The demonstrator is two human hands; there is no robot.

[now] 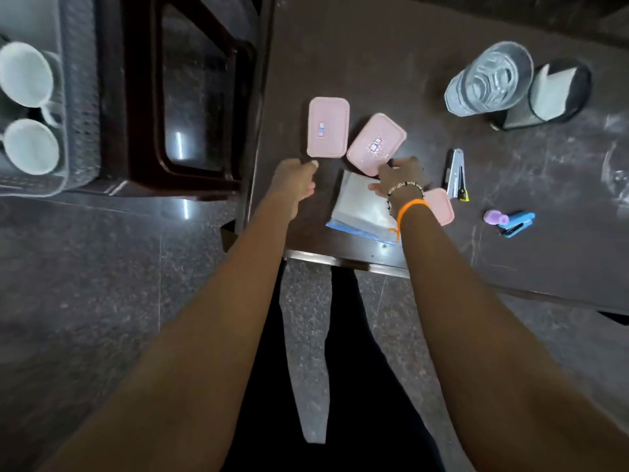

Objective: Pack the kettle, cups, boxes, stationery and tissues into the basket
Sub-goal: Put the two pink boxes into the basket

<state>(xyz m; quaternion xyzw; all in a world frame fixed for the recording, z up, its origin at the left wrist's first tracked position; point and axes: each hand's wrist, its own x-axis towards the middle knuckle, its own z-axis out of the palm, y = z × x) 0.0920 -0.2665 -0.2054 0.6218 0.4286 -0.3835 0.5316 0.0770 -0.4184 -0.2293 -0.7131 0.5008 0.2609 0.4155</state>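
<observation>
We reach both hands toward the pink boxes on the bench (340, 46). Our right hand (401, 175) has its grip loosely curled at the near corner of the tilted middle box (376, 143); whether the fingers have closed on it we cannot tell. That box lies just ahead of this grip, its long axis slanting away to the right. Our left hand (296, 180) is half open, its fingertips at the near left corner of the upright box (328, 127), holding nothing clearly. The tissue pack (360, 207) lies under the right wrist, with a third box (442, 207) just right of it. The basket (81, 97), with two cups (27, 73) inside, sits far left of both grips, so the left hand is nearer it.
</observation>
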